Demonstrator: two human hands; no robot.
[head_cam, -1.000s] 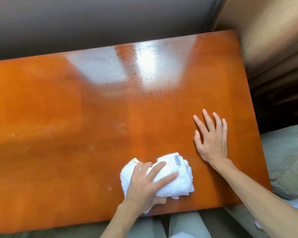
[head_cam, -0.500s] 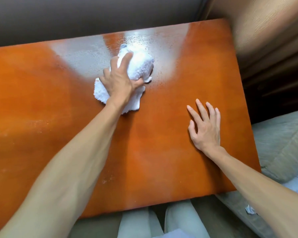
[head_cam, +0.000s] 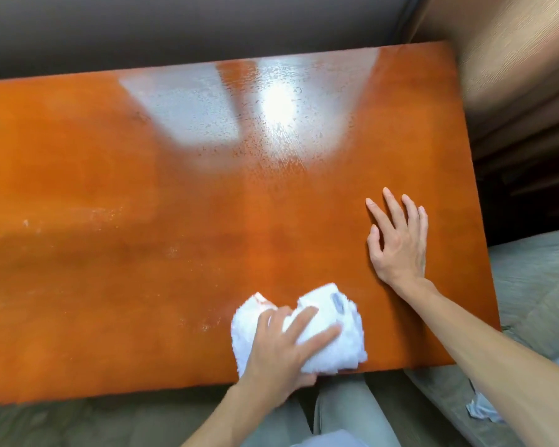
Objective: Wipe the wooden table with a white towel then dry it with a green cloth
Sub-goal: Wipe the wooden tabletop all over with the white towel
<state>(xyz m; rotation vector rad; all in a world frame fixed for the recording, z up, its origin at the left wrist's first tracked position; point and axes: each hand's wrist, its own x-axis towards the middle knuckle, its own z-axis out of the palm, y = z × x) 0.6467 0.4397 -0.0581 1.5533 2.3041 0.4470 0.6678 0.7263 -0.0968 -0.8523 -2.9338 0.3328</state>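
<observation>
The glossy orange-brown wooden table (head_cam: 142,253) fills most of the view. A bunched white towel (head_cam: 339,340) with a small grey label lies at the table's near edge, right of centre. My left hand (head_cam: 281,353) presses down on the towel and grips it, fingers spread over its top. Resting flat on the table to the right, my right hand (head_cam: 397,243) has its fingers apart and holds nothing. Wet streaks and droplets shine around the light reflection (head_cam: 278,104) at the far middle. No green cloth is in view.
A grey-green sofa cushion (head_cam: 536,285) sits beyond the table's right edge, with a crumpled white scrap (head_cam: 484,411) on it. My knees in pale trousers (head_cam: 346,411) are below the near edge. A dark wall runs along the far edge.
My left hand has pulled the white towel back from the wet far middle of the table to the near edge. My right hand has stayed flat in place.
</observation>
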